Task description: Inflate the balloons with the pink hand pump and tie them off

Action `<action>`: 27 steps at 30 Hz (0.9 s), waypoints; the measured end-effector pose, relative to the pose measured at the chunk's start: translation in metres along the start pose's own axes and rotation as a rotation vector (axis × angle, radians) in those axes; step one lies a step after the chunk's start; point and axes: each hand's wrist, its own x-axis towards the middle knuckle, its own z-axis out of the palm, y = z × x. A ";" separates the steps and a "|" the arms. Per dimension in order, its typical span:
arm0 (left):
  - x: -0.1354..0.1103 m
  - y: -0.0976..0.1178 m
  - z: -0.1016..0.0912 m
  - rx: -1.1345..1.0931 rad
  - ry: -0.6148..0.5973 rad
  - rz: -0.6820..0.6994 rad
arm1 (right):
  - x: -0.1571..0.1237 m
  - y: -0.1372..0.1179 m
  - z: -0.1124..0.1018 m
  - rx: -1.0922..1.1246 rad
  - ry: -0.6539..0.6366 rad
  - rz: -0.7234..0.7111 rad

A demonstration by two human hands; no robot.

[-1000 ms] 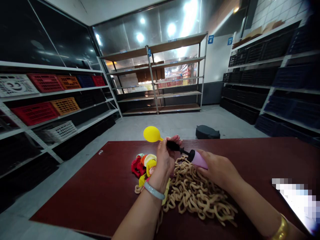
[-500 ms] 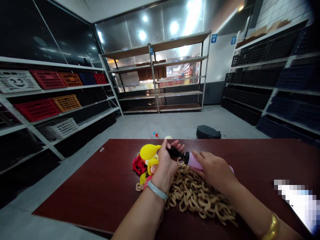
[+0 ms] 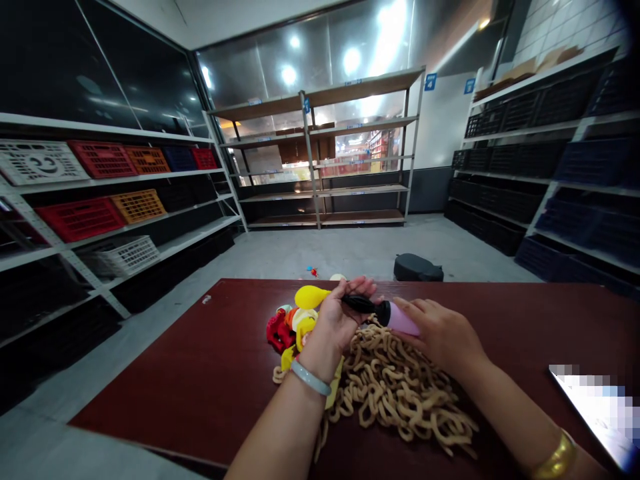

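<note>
My left hand [image 3: 343, 313], palm up, holds the neck of a small yellow balloon [image 3: 309, 297] against the black nozzle of a hand balloon pump [image 3: 404, 319]. The balloon is partly inflated and points left. My right hand [image 3: 445, 337] is wrapped round the pump's light purple body. Under the hands lies a heap of tan, rope-like loops [image 3: 400, 393]. Left of my left wrist sits a red, yellow and white soft item [image 3: 281, 331], partly hidden by that hand.
The dark red table [image 3: 165, 373] bears a bright, blurred-out device [image 3: 595, 413] at right. Beyond it, a dark grey case [image 3: 418, 267] and small coloured bits [image 3: 313, 271] lie on the floor. Shelves with crates [image 3: 80, 220] stand left and right, and a rack [image 3: 320, 190] stands at the back.
Both hands, with the balloon and pump, have shifted slightly right. Less of the purple pump body shows beyond my right hand. The balloon looks a little slimmer from this angle.
</note>
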 end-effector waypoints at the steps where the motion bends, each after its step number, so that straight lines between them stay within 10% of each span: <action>1: 0.000 0.001 0.001 -0.006 -0.007 0.032 | -0.001 0.002 0.001 0.005 -0.003 0.002; 12: 0.000 0.044 -0.004 -0.023 -0.137 0.188 | -0.006 0.027 0.007 -0.022 0.035 0.028; 27: -0.003 -0.023 0.001 0.170 -0.123 0.014 | -0.003 0.016 0.001 0.058 0.007 0.019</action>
